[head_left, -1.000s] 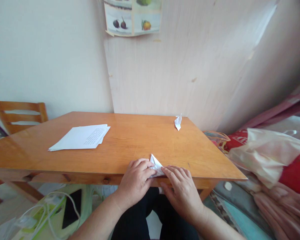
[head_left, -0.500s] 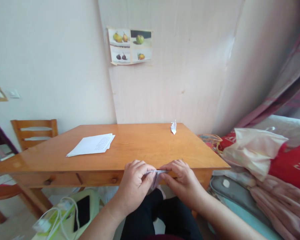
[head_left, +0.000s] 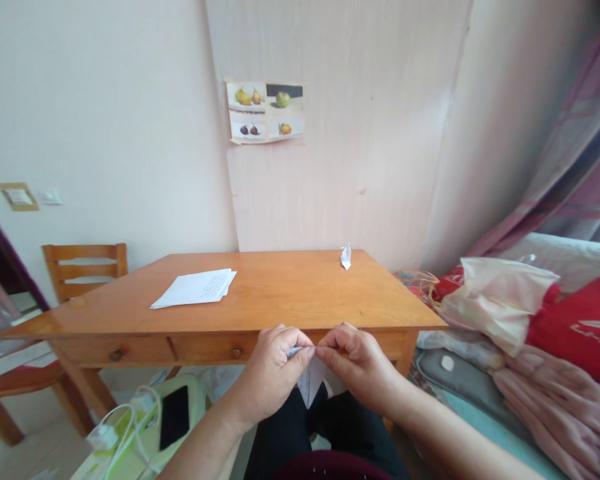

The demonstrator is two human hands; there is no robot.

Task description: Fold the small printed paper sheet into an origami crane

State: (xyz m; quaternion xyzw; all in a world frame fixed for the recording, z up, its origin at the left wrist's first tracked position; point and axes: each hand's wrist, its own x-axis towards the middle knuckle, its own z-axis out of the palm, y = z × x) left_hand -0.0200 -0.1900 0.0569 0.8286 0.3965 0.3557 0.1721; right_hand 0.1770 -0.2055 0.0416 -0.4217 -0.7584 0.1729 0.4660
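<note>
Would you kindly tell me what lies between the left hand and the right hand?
In the head view, a folded white paper is there, pinched by the left hand and the right hand, its pointed end hanging downward.

Here we're wearing black trousers (head_left: 275, 433), a maroon garment (head_left: 330, 465) is showing small pale flecks, and our forearms (head_left: 210, 427) are showing bare!

head camera | looks forward and down | table (head_left: 285, 293) near, wall (head_left: 105, 120) beyond
</note>
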